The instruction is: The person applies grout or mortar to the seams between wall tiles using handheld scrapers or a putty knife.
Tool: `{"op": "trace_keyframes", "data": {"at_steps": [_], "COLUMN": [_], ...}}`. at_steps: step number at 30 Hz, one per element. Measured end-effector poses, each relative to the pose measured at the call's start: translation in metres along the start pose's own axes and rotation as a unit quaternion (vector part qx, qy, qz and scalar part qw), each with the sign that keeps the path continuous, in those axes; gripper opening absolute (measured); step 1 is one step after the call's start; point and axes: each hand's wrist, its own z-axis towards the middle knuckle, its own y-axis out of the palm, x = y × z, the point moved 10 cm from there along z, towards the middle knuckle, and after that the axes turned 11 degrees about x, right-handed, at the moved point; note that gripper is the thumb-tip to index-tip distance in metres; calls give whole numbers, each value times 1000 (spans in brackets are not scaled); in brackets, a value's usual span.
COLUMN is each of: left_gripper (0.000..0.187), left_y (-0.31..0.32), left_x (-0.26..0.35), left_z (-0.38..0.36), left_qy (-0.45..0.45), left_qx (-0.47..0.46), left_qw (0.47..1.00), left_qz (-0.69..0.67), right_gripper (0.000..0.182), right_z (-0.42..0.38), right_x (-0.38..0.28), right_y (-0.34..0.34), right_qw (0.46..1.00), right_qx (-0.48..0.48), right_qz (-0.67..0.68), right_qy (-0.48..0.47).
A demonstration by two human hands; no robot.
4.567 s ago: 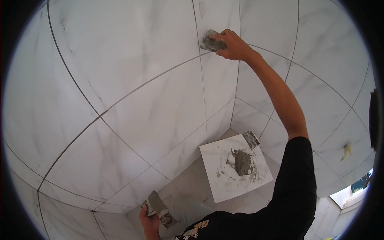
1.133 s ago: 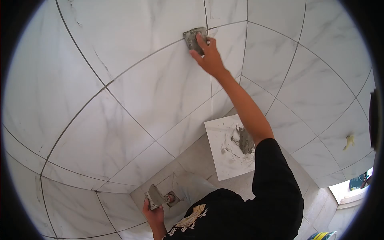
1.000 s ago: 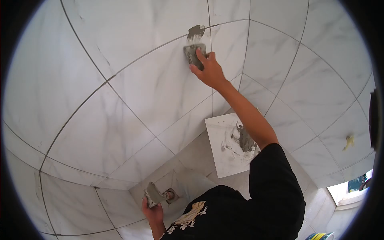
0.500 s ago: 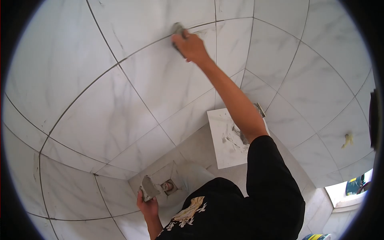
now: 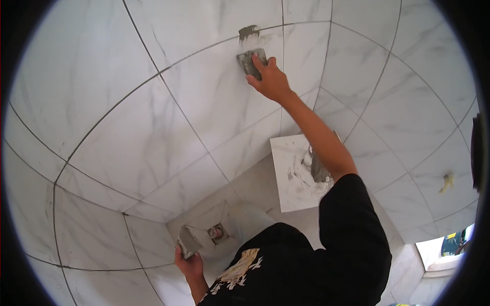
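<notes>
My right hand point(image 5: 274, 80) is closed on a flat, grout-smeared scraper point(image 5: 246, 63), held against the marbled wall tile point(image 5: 204, 97) just below a horizontal joint. Directly above the blade, a thick dark patch of wet grout point(image 5: 249, 33) lies across that joint, with streaks trailing down from it. Low on the left, my left hand point(image 5: 190, 265) grips the edge of a second flat scraper point(image 5: 188, 240) with grey paste on its face. It is held near the square floor opening point(image 5: 216, 233).
A white board point(image 5: 286, 196) on the floor carries a heap of grey grout point(image 5: 320, 171), partly behind my right arm. A pale yellow piece point(image 5: 447, 182) is on the right wall. At lower right a green container point(image 5: 451, 245) shows through an opening.
My right hand has moved down and slightly right with the scraper, off the joint. The dark grout patch now shows on the joint. My left hand is nearly still.
</notes>
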Motion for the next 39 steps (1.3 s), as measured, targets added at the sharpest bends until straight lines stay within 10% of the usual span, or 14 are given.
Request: {"op": "trace_keyframes", "data": {"at_steps": [3, 5, 10, 18, 23, 26, 29, 33, 35, 39], "left_gripper": [27, 27, 28, 28, 29, 29, 29, 28, 27, 25], "left_y": [20, 34, 31, 62, 17, 4, 2, 21, 26, 16], "left_x": [1, 8, 20, 9, 11, 5, 6, 12, 15, 18], "left_z": [-4, -7, -17, -18, -14, -11, -12, -12, -21, -24], "left_qy": [-13, -3, 11, -33, -13, -16, -15, 0, -3, 9], "left_qx": [-30, -54, -54, -141, -65, -33, -20, -29, -48, -17], "left_qw": [999, 999, 998, 989, 996, 998, 998, 998, 998, 999], "left_qz": [14, 7, -15, -6, -56, -52, -49, -52, -51, -49], "right_gripper": [74, 73, 72, 82, 77, 80, 79, 90, 70, 66], "right_z": [24, 47, 73, -3, 21, 27, -7, 29, 46, 67], "right_x": [62, 84, 22, -125, -74, -64, -61, 31, 52, 8], "right_y": [-7, -37, -30, -8, -46, -15, 7, 0, -31, -17], "right_qw": [995, 893, 886, 976, 981, 985, 1000, 991, 899, 861], "right_qx": [82, 87, 51, -130, 168, 150, -3, 94, 65, 21], "right_qz": [6, 321, 338, 157, 93, 79, 13, 64, 304, 413], "right_qy": [65, 304, 314, 70, 0, -20, 8, 71, 308, 298]}}
